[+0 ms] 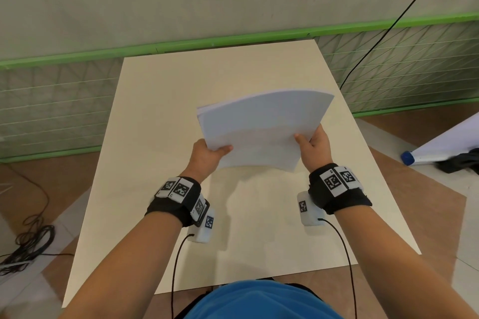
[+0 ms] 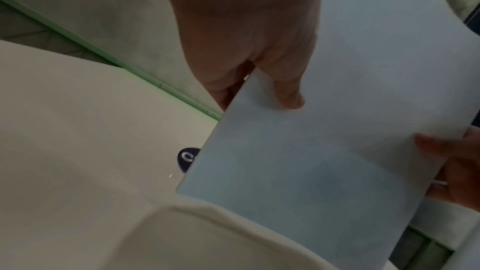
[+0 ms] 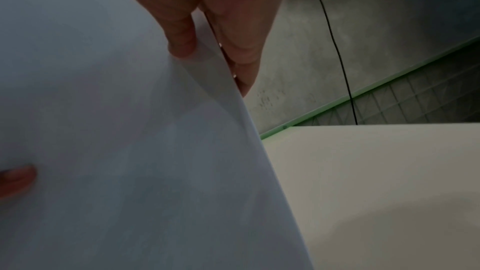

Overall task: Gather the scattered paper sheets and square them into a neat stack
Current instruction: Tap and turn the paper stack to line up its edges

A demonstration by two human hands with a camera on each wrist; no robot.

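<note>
From where I stand, the whole bundle of paper sheets (image 1: 261, 129) is up in the air above the desk (image 1: 145, 116), pinched at its two near corners and bowing upward in the middle, with the far edges fanned a little.

Starting at the left, the left hand (image 1: 206, 156) grips the near-left corner, thumb laid across the top and fingers tucked out of sight underneath. Its pinch sits close to the edge, so I reckon a slack grip there would let the lower sheets slide out and scatter again. In the middle, the bow is the trouble: sheets held curved like that tend to shear against each other, and if the hands push inward any harder the bundle could crease rather than square up. On the right, the right hand (image 1: 315, 144) holds the near-right edge, thumb on top, fingers behind; the right wrist view shows one sheet edge standing proud of the rest, so that side looks the likeliest to slip.

Both forearms reach forward, wrists raised clear of the desk.
</note>
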